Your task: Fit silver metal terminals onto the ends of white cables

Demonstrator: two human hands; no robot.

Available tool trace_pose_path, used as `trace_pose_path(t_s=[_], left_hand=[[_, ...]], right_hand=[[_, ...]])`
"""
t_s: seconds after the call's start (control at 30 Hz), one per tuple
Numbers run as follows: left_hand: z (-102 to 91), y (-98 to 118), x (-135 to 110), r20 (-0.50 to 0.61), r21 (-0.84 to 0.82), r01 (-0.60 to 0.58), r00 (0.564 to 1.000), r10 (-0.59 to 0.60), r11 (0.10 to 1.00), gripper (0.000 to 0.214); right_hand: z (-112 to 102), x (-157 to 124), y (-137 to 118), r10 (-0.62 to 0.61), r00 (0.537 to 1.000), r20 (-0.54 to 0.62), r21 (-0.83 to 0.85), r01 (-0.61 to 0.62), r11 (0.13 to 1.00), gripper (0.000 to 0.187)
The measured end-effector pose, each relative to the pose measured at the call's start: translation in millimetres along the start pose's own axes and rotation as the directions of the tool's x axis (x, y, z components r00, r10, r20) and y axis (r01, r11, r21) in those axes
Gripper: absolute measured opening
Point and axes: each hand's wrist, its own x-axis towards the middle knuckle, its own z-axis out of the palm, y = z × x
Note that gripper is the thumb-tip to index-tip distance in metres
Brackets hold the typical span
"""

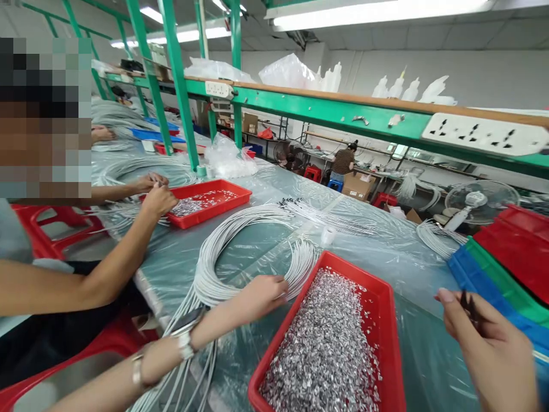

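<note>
Red tray (388, 320) heaped with small silver metal parts (326, 349) sat on the plastic-covered table (257, 252), right in front of the wearer. Left hand (263, 294) was down on the bundle of white cables (223, 246), fingers curled around the strands where the loop passed the tray's left edge. It gripped a few of them. Right hand (493, 349) was up off the table to the right of the tray, pinching a small dark piece (469, 306) between thumb and fingers; too blurred to say what the piece was. Stacked blue, green and red bins (510, 269) sat just behind that hand. A co-worker's hands (156, 194) on the left worked over a second red tray (210, 200) with the same silver parts. Desk fan (476, 203) stood beyond the table's far edge.
</note>
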Motion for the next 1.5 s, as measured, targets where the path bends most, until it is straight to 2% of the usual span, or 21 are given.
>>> trace_pose_path(t_s=[0.07,0.17,0.23,0.3,0.53,0.73,0.83,0.9,1.03,1.13,1.27,1.43,1.5], left_hand=[[7.7,8.2,41.3,0.005,0.009,-0.029,1.0,0.029,1.0,0.023],[19.7,15.5,96.8,-0.008,0.022,0.019,1.0,-0.018,1.0,0.026],[27.9,15.2,120.3,-0.011,0.016,0.065,0.998,-0.065,0.998,0.028],[36.7,11.8,130.7,-0.016,0.0,0.109,0.994,-0.109,0.994,0.028],[62.9,1.6,121.9,-0.067,-0.079,0.252,0.964,-0.258,0.964,0.029],[62.5,-4.2,123.9,-0.136,-0.273,0.271,0.939,-0.316,0.923,0.029],[53.5,-1.3,119.9,-0.208,-0.416,0.215,0.923,-0.323,0.883,0.028],[44.4,8.0,113.5,-0.255,-0.519,0.139,0.916,-0.308,0.843,0.027],[22.0,45.6,92.5,-0.283,-0.682,-0.048,0.937,-0.203,0.73,0.027],[4.2,79.3,75.1,-0.223,-0.742,-0.136,0.974,-0.05,0.657,0.034],[-18.7,108.7,60.8,-0.109,-0.747,-0.167,0.986,0.129,0.644,0.031],[-38.3,115.2,56.9,-0.066,-0.706,-0.14,0.989,0.133,0.694,0.031],[-40.7,114.1,55.5,-0.04,-0.723,-0.123,0.99,0.136,0.68,0.029]], right_hand=[[0.7,-0.6,-8.7,-0.013,0.998,0.067,0.038,0.011,0.999,0.03],[0.9,-0.3,-14.3,-0.064,0.988,0.139,0.06,0.056,0.997,0.03],[-0.1,-0.8,-14.5,-0.074,0.987,0.146,0.062,0.065,0.996,0.03],[-1.9,-1.6,-13.7,-0.073,0.989,0.132,0.062,0.065,0.996,0.029],[-1.5,-0.5,-12.9,-0.068,0.984,0.166,0.055,0.059,0.997,0.03],[6.3,1.3,-11.4,-0.094,0.971,0.221,0.045,0.086,0.995,0.029],[9.5,1.9,-9.7,-0.094,0.964,0.249,0.058,0.083,0.995,0.029],[12.8,1.4,-9.6,-0.101,0.951,0.292,0.066,0.085,0.994,0.029],[22.3,-2.9,-13.1,-0.127,0.884,0.449,0.065,0.11,0.992,0.031],[28.8,-6.2,-17.5,-0.132,0.848,0.513,0.069,0.112,0.991,0.029],[31.4,-7.3,-22.7,-0.124,0.814,0.567,0.098,0.082,0.992,0.025],[30.2,-8.5,-26.4,-0.116,0.81,0.575,0.127,0.051,0.991,0.021],[31.1,-10.0,-25.2,-0.091,0.808,0.582,0.123,0.023,0.992,0.022]])
